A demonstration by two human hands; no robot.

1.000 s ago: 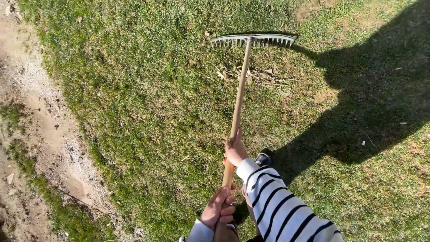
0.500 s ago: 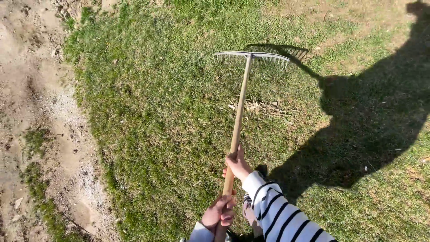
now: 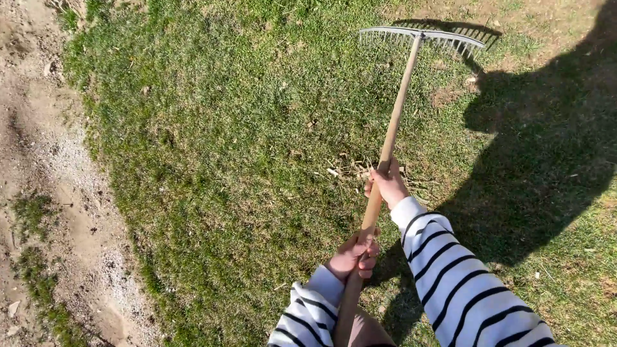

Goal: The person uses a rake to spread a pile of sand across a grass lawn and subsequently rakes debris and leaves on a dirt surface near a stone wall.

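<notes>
While my right hand clenches the long wooden-handled metal rake higher up, my left hand grips it lower.

Rake on the grass, dirt path to the left, person's shadow to the right.
</notes>
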